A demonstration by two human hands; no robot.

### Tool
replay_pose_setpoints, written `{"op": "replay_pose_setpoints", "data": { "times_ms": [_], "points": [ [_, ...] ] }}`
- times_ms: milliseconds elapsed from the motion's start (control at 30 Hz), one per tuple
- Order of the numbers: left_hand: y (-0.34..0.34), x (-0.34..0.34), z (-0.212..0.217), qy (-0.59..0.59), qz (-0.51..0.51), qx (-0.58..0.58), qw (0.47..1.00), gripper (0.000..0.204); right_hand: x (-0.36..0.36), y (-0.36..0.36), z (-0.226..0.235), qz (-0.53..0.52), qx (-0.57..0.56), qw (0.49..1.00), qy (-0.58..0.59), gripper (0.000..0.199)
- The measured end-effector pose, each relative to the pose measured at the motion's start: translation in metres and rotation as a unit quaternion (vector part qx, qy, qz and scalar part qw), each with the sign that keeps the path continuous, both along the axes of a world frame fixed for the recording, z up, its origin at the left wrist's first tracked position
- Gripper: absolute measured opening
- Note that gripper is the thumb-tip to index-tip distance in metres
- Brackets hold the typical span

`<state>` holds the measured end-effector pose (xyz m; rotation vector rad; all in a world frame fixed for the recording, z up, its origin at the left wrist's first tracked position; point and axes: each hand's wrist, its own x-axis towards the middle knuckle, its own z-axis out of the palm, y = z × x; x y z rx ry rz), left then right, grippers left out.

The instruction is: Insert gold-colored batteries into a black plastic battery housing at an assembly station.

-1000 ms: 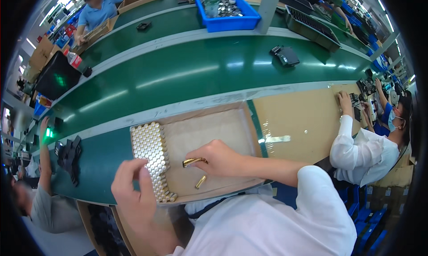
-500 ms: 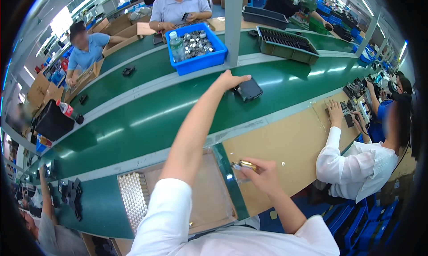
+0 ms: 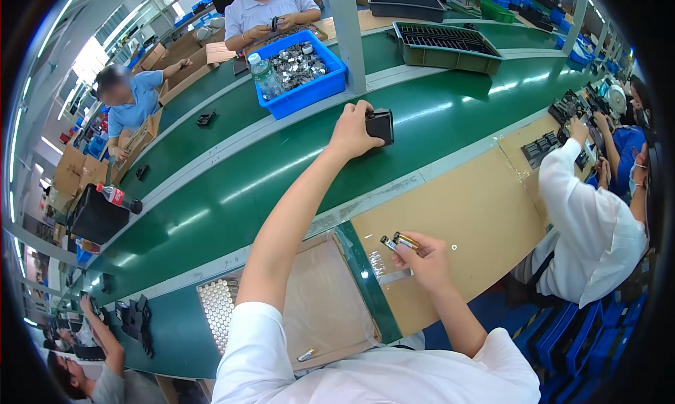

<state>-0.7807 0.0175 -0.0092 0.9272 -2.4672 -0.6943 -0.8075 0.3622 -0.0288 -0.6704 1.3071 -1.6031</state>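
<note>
My left hand is stretched out over the green conveyor belt, its fingers and thumb around the edge of a black rectangular plastic case. The underside of the case is hidden. Above the tan board, my right hand is closed on a pair of cylindrical batteries, gold and black, their ends poking out past the fingertips. Below my left arm sits a shallow cardboard tray. Packed upright batteries fill its left side, and one loose battery lies near its front edge.
Across the belt stands a blue bin of small metallic parts with a bottle in it, beside a grey post. A grey-green crate is farther right. Co-workers sit at the right, far side and lower left.
My left hand has shifted from the case's corner to a grip around its left side, and the case has turned and moved slightly left. The batteries in my right hand are raised and spread apart.
</note>
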Motion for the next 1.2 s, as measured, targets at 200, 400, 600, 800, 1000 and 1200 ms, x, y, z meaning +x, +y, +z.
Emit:
{"op": "replay_pose_setpoints", "data": {
  "times_ms": [200, 400, 600, 800, 1000, 1200],
  "points": [
    [0.001, 0.057, -0.012, -0.005, -0.096, -0.360, 0.928, 0.061, 0.009, -0.014, 0.004, 0.005, -0.016, 1.000, 0.016, 0.032],
    [0.012, 0.132, -0.008, -0.056, -0.168, -0.271, 0.946, 0.058, 0.008, -0.017, 0.002, -0.003, -0.019, 1.000, 0.013, 0.031],
    [-0.014, 0.160, 0.005, -0.052, -0.223, -0.216, 0.949, 0.054, -0.006, -0.040, 0.003, 0.014, -0.011, 0.999, 0.042, 0.032],
    [-0.036, 0.128, 0.020, -0.219, -0.289, -0.120, 0.924, 0.043, -0.018, -0.098, 0.015, 0.049, -0.026, 0.995, 0.084, 0.031],
    [-0.045, 0.138, 0.046, -0.248, -0.286, -0.115, 0.918, 0.025, -0.012, -0.131, 0.024, 0.062, -0.003, 0.993, 0.098, 0.031],
    [-0.038, 0.190, 0.056, -0.220, -0.128, 0.025, 0.967, 0.017, 0.004, -0.156, 0.019, 0.087, 0.001, 0.991, 0.105, 0.032]
  ]
}}
